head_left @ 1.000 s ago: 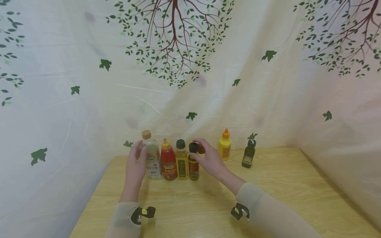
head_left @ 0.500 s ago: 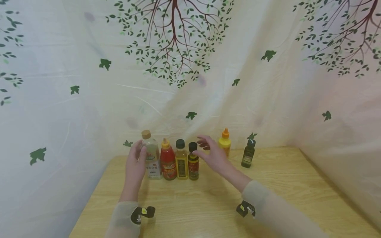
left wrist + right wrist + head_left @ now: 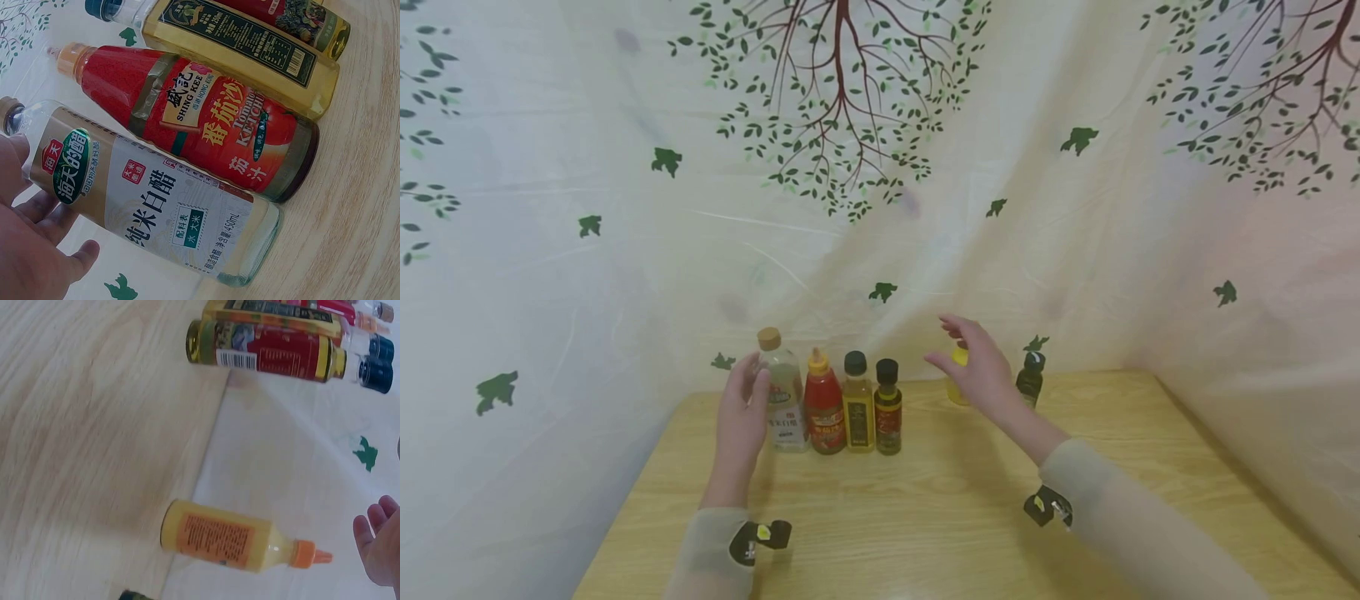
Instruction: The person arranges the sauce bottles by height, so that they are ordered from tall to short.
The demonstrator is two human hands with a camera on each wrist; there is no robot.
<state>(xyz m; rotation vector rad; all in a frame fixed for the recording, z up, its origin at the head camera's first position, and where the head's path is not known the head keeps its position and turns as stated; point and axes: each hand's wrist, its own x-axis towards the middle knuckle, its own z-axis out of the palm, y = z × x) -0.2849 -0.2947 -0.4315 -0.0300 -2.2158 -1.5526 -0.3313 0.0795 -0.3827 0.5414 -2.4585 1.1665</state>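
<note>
My left hand (image 3: 741,408) rests against the left side of a clear white vinegar bottle (image 3: 162,200), its fingers loosely bent at the neck and side. Beside this bottle stands a red tomato ketchup bottle (image 3: 825,412), followed by a flat oil bottle (image 3: 859,412) with a dark cap and a small red-labelled bottle (image 3: 888,417) with a black cap. My right hand (image 3: 981,367) holds nothing, fingers spread. It is in front of a yellow squeeze bottle (image 3: 219,534) with an orange nozzle, apart from it in the right wrist view, and hides much of it in the head view.
A dark green bottle (image 3: 1030,379) stands at the back right, partly covered by my right hand. The bottles stand on a wooden table (image 3: 880,525). Behind it hangs a pale curtain (image 3: 625,292) printed with trees and leaves.
My right hand has moved away from the small red-labelled bottle, rightward to the yellow squeeze bottle. My left hand stays at the vinegar bottle, and the bottles in the row have not moved.
</note>
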